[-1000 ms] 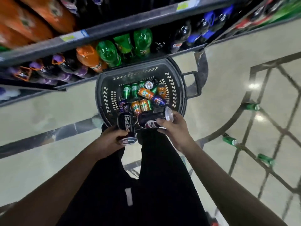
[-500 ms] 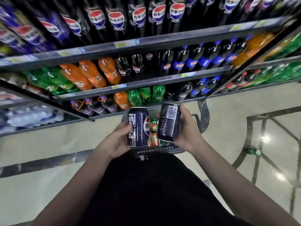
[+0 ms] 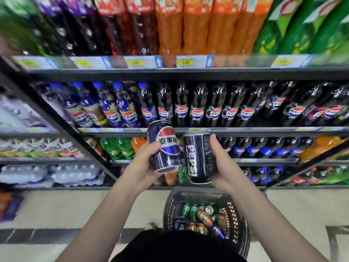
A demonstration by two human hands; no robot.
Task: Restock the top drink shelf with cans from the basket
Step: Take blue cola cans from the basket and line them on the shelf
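Cans are in both hands, one dark blue Pepsi can each, held up in front of the drink shelves. The left can [image 3: 164,146] shows the round red, white and blue logo with Chinese characters; it leans a little to the left, and the left hand [image 3: 140,165] grips it from the left side with the thumb across its front. The right can [image 3: 198,157] shows the word PEPSI in white letters running along its side, and the right hand [image 3: 224,167] wraps it from the right, with the thumb up near the top rim. The two cans are just beside each other and seem to touch near the middle (the picture is a bit blurred there, so I cannot tell for sure).

Below the hands, on the pale floor [image 3: 47,208], stands a black plastic basket [image 3: 234,220] with more cans inside, green, orange and blue ones lying in a loose heap.

Behind the held cans, one shelf [image 3: 264,129] carries a row of dark cola bottles [image 3: 215,104] with the same logo. The shelf above it [image 3: 226,72] has yellow price tags along its edge and tall orange bottles [image 3: 196,25], with green ones to the right. Lower shelves hold smaller green, orange and dark bottles, and at far left packs of water bottles [image 3: 47,174].
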